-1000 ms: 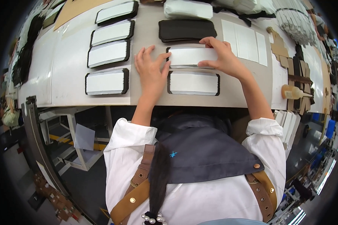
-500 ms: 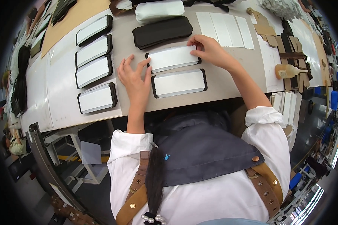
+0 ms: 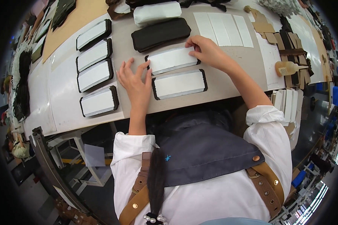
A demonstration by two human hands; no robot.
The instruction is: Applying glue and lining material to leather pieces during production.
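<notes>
Between my hands lies a rectangular white panel [image 3: 172, 61] with black edging at its short ends. At its left end, my left hand [image 3: 135, 80] has its fingers spread, with thumb and forefinger against the black edge. The fingers of my right hand [image 3: 204, 52] are bent round the upper right corner, thumb on the edging. Just nearer to me, a matching white panel [image 3: 180, 84] lies flat. Beyond both sits a padded black piece [image 3: 161, 34], and behind that a white wrapped bundle [image 3: 157, 14].
Several similar black-edged panels [image 3: 98, 102] form a column on the left. White strips [image 3: 223, 30] lie at the back right. Farther right are a glue bottle [image 3: 288, 69] with yellowish contents and brown and black strips [image 3: 294, 45]. White boards [image 3: 289, 105] stand below the table edge.
The view has shifted slightly. Both hands stay at the ends of the same panel, with hardly any movement of the fingers.
</notes>
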